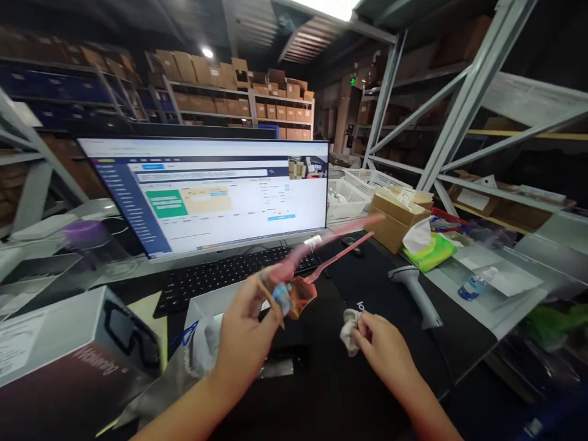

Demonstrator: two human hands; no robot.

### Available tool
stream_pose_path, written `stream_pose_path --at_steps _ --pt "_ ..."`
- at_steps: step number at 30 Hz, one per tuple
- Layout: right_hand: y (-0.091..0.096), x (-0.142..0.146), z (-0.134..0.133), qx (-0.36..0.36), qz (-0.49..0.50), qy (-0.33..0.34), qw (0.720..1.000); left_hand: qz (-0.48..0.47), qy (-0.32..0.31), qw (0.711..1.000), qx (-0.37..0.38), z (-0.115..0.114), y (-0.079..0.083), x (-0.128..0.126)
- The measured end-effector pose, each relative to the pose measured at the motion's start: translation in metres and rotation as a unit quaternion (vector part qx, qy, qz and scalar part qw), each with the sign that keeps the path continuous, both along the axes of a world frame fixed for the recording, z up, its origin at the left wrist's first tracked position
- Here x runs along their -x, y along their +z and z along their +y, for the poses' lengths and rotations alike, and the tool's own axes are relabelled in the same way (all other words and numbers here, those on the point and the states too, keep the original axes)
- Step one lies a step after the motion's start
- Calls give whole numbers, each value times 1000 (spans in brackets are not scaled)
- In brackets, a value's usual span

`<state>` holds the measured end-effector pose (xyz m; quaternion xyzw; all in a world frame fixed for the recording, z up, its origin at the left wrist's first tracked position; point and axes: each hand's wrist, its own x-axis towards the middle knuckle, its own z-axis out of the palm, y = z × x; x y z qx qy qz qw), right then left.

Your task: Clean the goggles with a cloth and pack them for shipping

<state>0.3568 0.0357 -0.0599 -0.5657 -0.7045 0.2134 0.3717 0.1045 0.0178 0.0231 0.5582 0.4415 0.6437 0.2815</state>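
Note:
My left hand (pixel 250 324) grips a pair of glasses (pixel 340 254) by its front, above the desk. Its pinkish temples stick out to the upper right, one of them blurred. One lens looks orange-brown, and a bluish patch, perhaps a sticker, shows beside my fingertips. My right hand (pixel 383 346) pinches a crumpled off-white cloth or tissue (pixel 350 332), apart from the glasses. Below the left hand, a small dark item with a pale strip (pixel 278 367) lies on the desk, too blurred to name. A grey drawstring pouch (pixel 204 343) is partly hidden behind my left wrist.
A monitor (pixel 239 208) and black keyboard (pixel 206 275) stand ahead. A printed box (pixel 82 361) is at left. To the right are a barcode scanner (pixel 417 294), mouse (pixel 353 246), cardboard box (pixel 392 223), tissue pack (pixel 432 251) and small bottle (pixel 475 285).

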Motion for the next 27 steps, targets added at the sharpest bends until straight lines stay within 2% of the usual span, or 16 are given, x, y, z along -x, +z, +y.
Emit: stream_pose_path --at_steps 2,3,6,9,12,14,16,18,22,24,27 --pt "2 -3 -1 -43 -137 -5 990 -136 -28 989 58 4 13 8" --pt "5 -5 -2 -61 -169 -3 984 -195 -43 976 82 7 18 13" --pt "23 -8 -6 -164 -162 5 973 -312 -89 933 156 14 29 27" --pt "54 -1 -5 -327 -146 32 933 -350 -122 903 216 16 33 32" --pt "83 20 4 -431 -186 94 878 -342 -135 895 252 13 32 27" --pt "95 36 14 -439 -214 143 861 -330 -147 890 279 10 32 21" --pt "99 47 24 -433 -222 177 856 -320 -160 881 311 6 32 18" --pt "97 51 31 -441 -206 190 852 -307 -186 871 335 3 33 17" --pt "86 42 30 -457 -133 169 863 -236 -295 863 335 -1 32 19" --pt "83 35 25 -449 -90 151 876 -174 -293 881 329 0 28 21" --pt "82 26 16 -417 -48 119 900 -21 -236 924 299 4 17 23"
